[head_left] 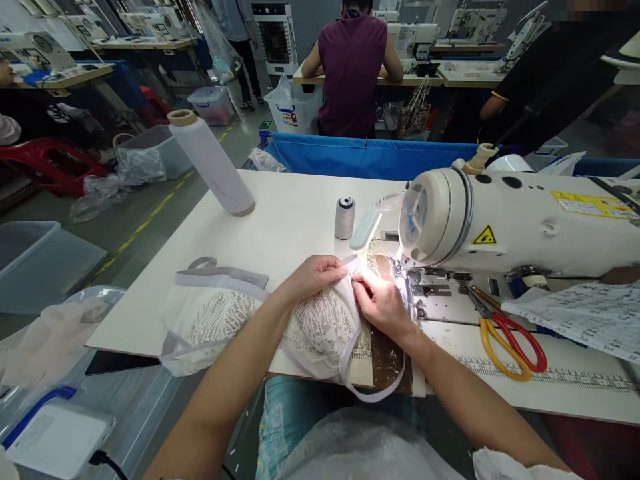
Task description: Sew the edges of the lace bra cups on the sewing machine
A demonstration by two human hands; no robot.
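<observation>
A white lace bra [325, 327] lies across the front of the table, with one cup spread out to the left and a strap hanging over the edge. My left hand [316, 275] pinches the top edge of the nearer cup. Close beside it, my right hand [383, 303] grips the same cup's edge binding between thumb and fingers. Both hands are just left of the needle area of a white sewing machine [520, 207]. A small pale-blue lamp [367, 229] shines on the fingertips, and the glare hides fine detail there.
A small thread spool [345, 219] and a tall white thread cone [213, 163] stand on the white table [285, 213]. Scissors [507, 343] with red and yellow handles lie right of my hand, near a printed sheet [585, 317]. A person [353, 67] sits ahead, beyond a blue cloth trough [330, 150].
</observation>
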